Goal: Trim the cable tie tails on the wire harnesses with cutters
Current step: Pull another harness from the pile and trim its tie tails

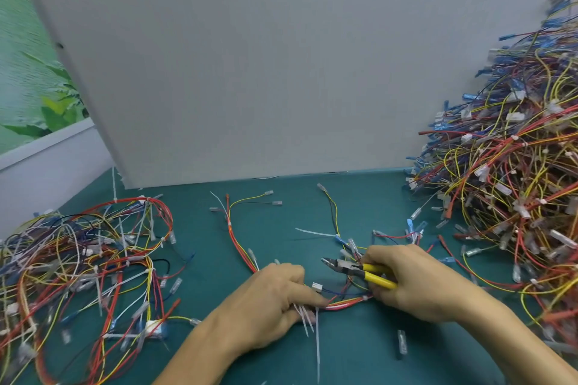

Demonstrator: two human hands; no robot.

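Head view only: left hand (pixel 269 300) has its grip pinched on a harness (pixel 347 302) lying on the counter (pixel 281 212), long white tie tails (pixel 308 319) poking out under the fingers, still uncut. Right hand (pixel 406 281) has its grip wrapped round the yellow-handled cutters (pixel 353 269), jaws a bit apart, just beside the wires. The big heap (pixel 516 181) on the right looks trimmed; the smaller tangle (pixel 78 275) on the left still shows long tails, so probably well along, with plenty left.

free: mat (pixel 297 206) centre | blocked: harness heap (pixel 516 166) right, tangle (pixel 87 259) left
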